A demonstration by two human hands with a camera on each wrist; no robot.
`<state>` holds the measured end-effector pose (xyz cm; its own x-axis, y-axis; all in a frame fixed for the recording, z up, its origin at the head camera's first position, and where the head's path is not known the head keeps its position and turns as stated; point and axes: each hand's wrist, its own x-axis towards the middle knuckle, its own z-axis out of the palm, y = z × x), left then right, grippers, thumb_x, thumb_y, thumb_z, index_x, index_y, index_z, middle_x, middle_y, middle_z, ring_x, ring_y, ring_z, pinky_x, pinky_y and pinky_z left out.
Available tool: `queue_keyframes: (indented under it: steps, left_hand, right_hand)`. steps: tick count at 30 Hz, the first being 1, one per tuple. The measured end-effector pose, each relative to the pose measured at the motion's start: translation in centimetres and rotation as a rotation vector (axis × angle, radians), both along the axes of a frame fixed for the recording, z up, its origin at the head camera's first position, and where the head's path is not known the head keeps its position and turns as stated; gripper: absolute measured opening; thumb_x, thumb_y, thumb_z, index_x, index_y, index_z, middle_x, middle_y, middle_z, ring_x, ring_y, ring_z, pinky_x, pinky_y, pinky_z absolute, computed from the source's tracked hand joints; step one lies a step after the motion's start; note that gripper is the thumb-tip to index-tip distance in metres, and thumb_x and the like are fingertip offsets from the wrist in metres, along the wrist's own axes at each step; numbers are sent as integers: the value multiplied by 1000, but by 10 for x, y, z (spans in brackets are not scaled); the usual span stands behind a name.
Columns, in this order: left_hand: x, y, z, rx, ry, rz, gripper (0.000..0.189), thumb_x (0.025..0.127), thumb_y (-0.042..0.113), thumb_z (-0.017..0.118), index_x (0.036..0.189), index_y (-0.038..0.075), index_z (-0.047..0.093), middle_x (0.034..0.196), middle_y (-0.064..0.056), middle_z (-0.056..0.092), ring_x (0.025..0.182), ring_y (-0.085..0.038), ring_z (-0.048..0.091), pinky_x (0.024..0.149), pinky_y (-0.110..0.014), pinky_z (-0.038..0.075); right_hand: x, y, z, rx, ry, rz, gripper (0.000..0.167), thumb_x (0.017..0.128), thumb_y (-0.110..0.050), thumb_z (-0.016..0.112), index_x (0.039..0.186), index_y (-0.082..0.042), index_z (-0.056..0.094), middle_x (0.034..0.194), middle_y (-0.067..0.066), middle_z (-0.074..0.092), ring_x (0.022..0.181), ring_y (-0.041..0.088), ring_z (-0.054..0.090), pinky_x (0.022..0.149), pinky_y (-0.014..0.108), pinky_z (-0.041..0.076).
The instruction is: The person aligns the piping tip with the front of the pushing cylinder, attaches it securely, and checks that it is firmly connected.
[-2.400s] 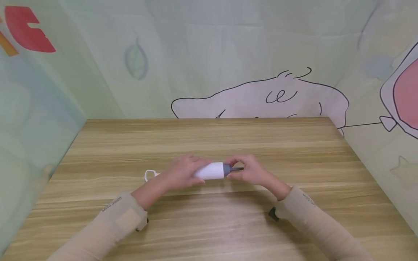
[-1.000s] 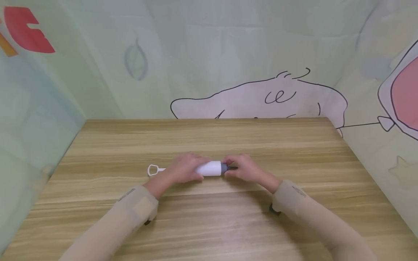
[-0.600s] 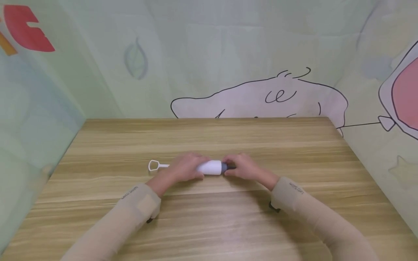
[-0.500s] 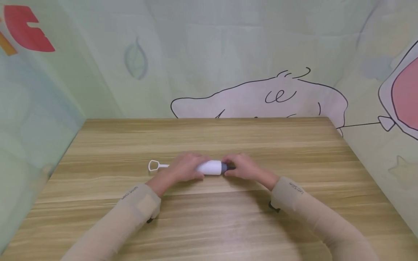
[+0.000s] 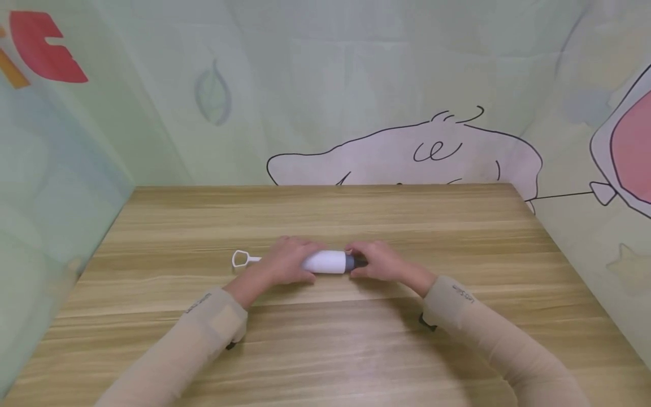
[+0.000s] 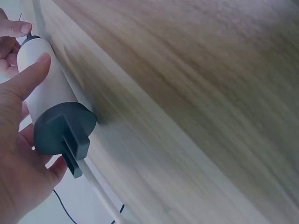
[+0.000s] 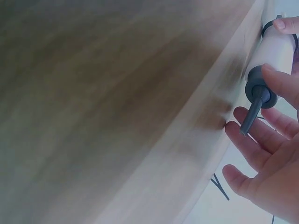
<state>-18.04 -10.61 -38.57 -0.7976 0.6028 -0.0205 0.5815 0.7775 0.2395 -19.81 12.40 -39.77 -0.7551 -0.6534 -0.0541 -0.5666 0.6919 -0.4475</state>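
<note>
A white syringe-like cylinder (image 5: 327, 262) with dark grey ends lies sideways low over the table, between my hands. My left hand (image 5: 290, 260) grips its body, thumb along the near side in the left wrist view. A dark round end cap (image 6: 49, 128) with two flat prongs faces that wrist. Out past the left hand shows a thin white rod ending in an open loop (image 5: 240, 259); its join with the cylinder is hidden. My right hand (image 5: 381, 261) pinches the grey nozzle collar (image 7: 254, 77). A narrow grey spout (image 7: 252, 114) points toward the right palm, above the lower fingers.
The wood-grained table (image 5: 325, 350) reaches back to a pale printed cloth wall (image 5: 325, 85). Both sleeves (image 5: 203, 328) cross the front of the table.
Over the longer span, the cylinder and both hands have shifted slightly left and away, and the loop shows more. During the last half second they stay almost still, with both grips kept.
</note>
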Motion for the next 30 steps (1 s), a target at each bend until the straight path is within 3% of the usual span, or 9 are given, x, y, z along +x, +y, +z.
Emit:
queue_keyframes:
  steps: [17, 26, 30]
  left_hand:
    - [0, -4, -3, -10, -41, 31, 74, 68, 38, 73, 131, 16, 41, 130, -8, 48, 119, -27, 45, 98, -51, 29]
    - [0, -12, -1, 18, 36, -6, 69, 67, 37, 73, 128, 15, 46, 127, -6, 51, 115, -26, 47, 94, -47, 33]
    - [3, -23, 6, 54, 33, 13, 67, 69, 37, 72, 127, 16, 47, 128, -4, 51, 118, -24, 45, 95, -47, 32]
  right_hand:
    - [-3, 6, 0, -28, -49, 8, 52, 75, -29, 69, 118, -7, 52, 112, 12, 61, 104, 23, 57, 90, 38, 44]
    - [-2, 18, 7, -61, -104, -40, 55, 77, -27, 67, 123, -5, 47, 116, 15, 58, 108, 27, 54, 92, 42, 42]
    - [-2, 33, 18, -93, -116, -77, 56, 79, -23, 65, 127, -4, 44, 122, 16, 54, 114, 30, 49, 94, 47, 39]
